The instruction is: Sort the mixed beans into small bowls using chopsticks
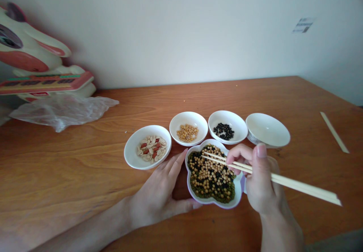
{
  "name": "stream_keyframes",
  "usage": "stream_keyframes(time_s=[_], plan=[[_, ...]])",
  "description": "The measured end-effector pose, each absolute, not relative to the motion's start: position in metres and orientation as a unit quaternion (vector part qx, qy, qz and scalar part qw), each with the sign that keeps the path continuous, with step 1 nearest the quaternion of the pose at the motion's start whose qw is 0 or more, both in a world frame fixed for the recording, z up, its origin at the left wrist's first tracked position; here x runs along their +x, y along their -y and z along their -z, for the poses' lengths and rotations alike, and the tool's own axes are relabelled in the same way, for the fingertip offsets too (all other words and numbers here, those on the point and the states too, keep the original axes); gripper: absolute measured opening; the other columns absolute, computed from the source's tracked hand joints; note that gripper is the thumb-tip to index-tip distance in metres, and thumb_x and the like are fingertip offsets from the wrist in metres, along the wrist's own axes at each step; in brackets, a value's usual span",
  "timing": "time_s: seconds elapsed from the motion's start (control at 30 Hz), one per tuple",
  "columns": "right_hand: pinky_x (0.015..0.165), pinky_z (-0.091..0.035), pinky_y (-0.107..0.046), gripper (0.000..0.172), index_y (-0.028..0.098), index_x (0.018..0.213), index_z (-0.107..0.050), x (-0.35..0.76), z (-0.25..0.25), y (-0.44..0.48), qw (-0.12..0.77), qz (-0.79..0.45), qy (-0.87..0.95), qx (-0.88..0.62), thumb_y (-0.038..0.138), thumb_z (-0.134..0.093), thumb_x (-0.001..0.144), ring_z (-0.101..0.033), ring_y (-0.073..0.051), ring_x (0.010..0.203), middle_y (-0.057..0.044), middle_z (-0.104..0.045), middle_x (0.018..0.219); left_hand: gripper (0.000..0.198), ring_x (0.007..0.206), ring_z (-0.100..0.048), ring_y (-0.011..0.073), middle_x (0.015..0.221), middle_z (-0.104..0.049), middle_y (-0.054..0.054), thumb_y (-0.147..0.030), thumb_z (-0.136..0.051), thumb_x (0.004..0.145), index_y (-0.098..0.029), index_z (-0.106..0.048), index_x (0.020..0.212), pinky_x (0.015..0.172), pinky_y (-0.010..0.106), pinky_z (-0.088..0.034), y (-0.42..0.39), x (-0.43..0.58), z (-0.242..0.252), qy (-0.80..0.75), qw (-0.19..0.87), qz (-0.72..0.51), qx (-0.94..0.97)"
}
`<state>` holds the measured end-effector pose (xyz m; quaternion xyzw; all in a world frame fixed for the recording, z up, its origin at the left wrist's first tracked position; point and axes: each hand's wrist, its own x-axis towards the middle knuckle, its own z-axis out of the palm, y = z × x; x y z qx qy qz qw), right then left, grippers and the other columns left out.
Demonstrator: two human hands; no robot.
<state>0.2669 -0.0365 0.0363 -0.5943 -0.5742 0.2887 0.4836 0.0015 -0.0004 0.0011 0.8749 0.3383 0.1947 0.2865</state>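
the wavy-edged bowl point(238, 192) sits on the counter point(87, 150) right in front of you, full of mixed beans point(211, 174) in tan, black and green. your right hand point(261, 180) has its fingers clamped on a pair of chopsticks point(303, 185), tips down among the beans. your left hand point(157, 197) rests against the bowl's left side, thumb and fingers spread apart. just behind, four white bowls curve in a row: peanuts point(152, 149), yellow beans point(187, 133), black beans point(224, 131), then a rightmost bowl point(268, 129). farther right lies a pale stick point(334, 132); at far left, a plastic bag point(65, 110) lies before a toy keyboard point(48, 83).
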Motion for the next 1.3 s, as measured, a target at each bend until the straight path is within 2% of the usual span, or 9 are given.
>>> stream_keyframes(time_s=[1.3], plan=[[0.052,-0.039,-0.03,0.083,0.022,0.066,-0.07,0.2659,-0.0401,0.0395,0.513,-0.26,0.571,-0.585,0.069,-0.02,0.111,-0.055,-0.015,0.055,-0.003,-0.058,0.056,0.124,0.156,-0.05,0.0405,0.172,-0.046,0.018,-0.052,-0.092,0.084,-0.028,-0.011,0.175,0.131,0.059,-0.043,0.0005,0.0035,-0.0013,-0.34,0.283,-0.196,0.875]])
